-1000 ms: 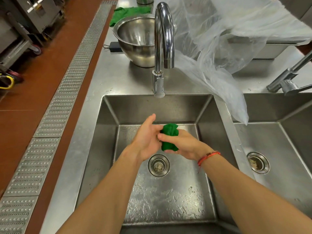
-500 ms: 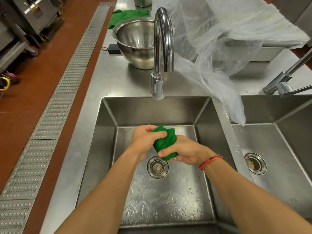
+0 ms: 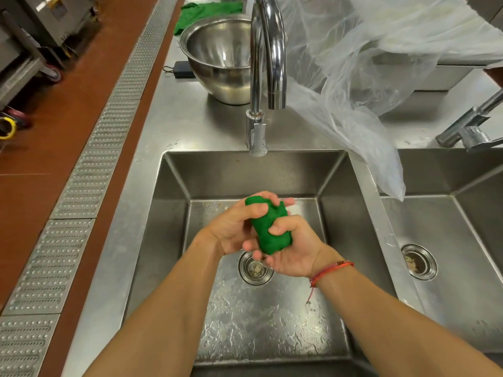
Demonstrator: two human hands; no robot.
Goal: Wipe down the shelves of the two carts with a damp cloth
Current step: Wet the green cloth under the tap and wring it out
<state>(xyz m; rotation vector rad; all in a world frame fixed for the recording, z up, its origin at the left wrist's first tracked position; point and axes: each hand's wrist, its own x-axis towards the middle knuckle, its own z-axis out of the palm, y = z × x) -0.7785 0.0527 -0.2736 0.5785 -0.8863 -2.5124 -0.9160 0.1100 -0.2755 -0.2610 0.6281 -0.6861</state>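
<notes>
A green cloth (image 3: 270,227) is bunched into a tight wad over the left sink basin (image 3: 174,213), just above the drain (image 3: 254,269). My left hand (image 3: 234,227) grips its upper end, fingers curled over the top. My right hand (image 3: 291,248) grips the lower end from underneath, thumb pressed across the cloth. The basin floor is wet. The faucet (image 3: 268,63) stands behind the hands and no water runs from it. Part of a wheeled metal cart (image 3: 32,44) shows at the far left on the red floor.
A steel bowl (image 3: 220,58) and a second green cloth (image 3: 206,12) sit on the counter behind the sink. Clear plastic sheeting (image 3: 367,77) drapes over the counter and basin divider. A second basin (image 3: 446,240) with its tap (image 3: 471,126) lies right. A floor drain grate (image 3: 89,170) runs left.
Both hands have twisted round the cloth, bunching it from a loose fold into a tight wad. The left hand went from flat against it to gripping its top.
</notes>
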